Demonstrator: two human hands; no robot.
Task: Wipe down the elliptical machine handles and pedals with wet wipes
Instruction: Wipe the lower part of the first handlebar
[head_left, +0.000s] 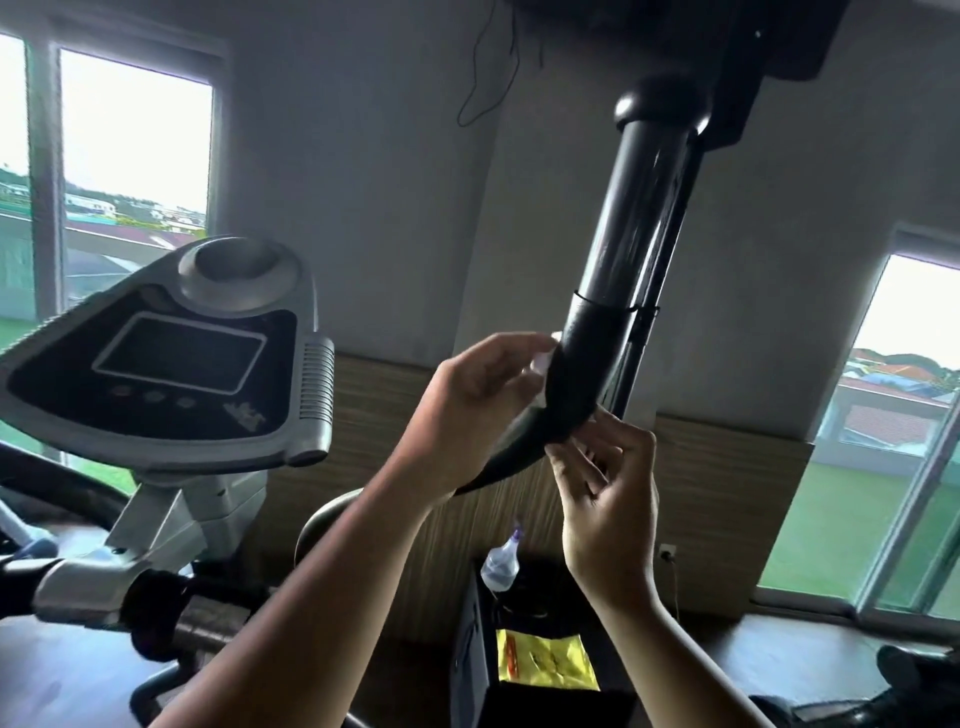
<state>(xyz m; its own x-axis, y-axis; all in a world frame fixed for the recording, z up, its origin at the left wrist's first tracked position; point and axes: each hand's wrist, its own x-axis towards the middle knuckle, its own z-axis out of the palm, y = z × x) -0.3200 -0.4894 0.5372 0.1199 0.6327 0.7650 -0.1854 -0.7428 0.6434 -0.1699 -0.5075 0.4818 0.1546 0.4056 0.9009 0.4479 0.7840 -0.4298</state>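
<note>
1 spray bottle (501, 566) and yellow packet (545, 660) sit below the handle (576, 374).

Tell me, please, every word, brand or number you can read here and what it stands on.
console: pale logo at the panel's lower right, too blurred to read.
yellow packet: red print along its left edge, too blurred to read.
Nothing else shows legible text.

Both arms raised; left hand (483, 395) pinching; right hand (610, 499) pinching.
</note>
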